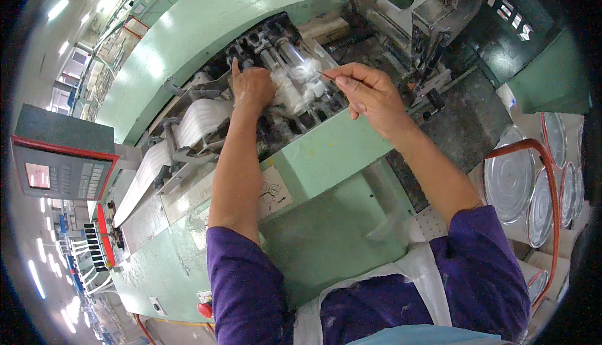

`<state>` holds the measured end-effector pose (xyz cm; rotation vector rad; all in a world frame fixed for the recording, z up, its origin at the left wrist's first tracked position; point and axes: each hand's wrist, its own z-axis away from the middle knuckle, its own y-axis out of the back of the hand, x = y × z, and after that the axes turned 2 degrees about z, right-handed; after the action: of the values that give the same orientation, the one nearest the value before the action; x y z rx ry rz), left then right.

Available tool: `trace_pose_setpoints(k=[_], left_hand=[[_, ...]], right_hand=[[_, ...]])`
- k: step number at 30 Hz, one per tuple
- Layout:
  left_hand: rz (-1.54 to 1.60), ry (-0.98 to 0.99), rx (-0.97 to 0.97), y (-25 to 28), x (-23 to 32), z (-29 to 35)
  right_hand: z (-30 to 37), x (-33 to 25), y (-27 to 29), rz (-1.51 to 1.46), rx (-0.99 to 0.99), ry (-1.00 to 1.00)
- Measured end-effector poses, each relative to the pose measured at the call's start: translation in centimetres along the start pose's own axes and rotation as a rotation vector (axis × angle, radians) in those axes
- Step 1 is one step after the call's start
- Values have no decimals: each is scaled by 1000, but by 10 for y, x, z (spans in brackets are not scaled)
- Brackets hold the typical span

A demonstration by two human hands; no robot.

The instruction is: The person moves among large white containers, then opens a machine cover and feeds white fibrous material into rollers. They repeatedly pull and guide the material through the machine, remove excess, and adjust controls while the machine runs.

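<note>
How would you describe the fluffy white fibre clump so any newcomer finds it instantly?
On the pale green metal machine, find the dark roller bay. The fluffy white fibre clump lies between the person's bare left hand and right hand. It is ragged, unlike the smooth white fibre bands left of it.

- A thin, dark stick (327,77) is pinched between the thumb and fingers of the right hand (371,97); it is slanted up to the left, its tip held close beside the fibre.
- Loose white fibre (290,94) is bunched in fluffy, uneven clumps and spread over the machine's rollers (290,54), its left edge partly hidden by the left hand (254,88).
</note>
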<state>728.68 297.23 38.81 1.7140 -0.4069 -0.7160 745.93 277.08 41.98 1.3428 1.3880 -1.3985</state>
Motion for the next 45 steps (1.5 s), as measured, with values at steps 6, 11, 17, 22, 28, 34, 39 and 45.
trace_pose_setpoints(k=[6,11,17,22,28,34,39,45], left_hand=[[87,108,105,8,-6,8],[271,527,302,18,-37,13],[582,-69,156,25,-23,31],[896,-157,-122,23,-7,23],[664,-32,-6,13,-11,23],[372,140,170,2,-5,4],[616,294,221,-15,-37,6],[907,48,290,-34,-48,6]], right_hand=[[1,-2,3,-14,3,-1],[1,-1,2,-19,23,4],[1,0,-1,11,20,21],[1,1,-1,21,39,11],[1,1,-2,29,36,13],[-11,0,-2,423,-171,-72],[-45,2,-4,1010,-355,214],[-80,19,-30,1388,-390,219]])
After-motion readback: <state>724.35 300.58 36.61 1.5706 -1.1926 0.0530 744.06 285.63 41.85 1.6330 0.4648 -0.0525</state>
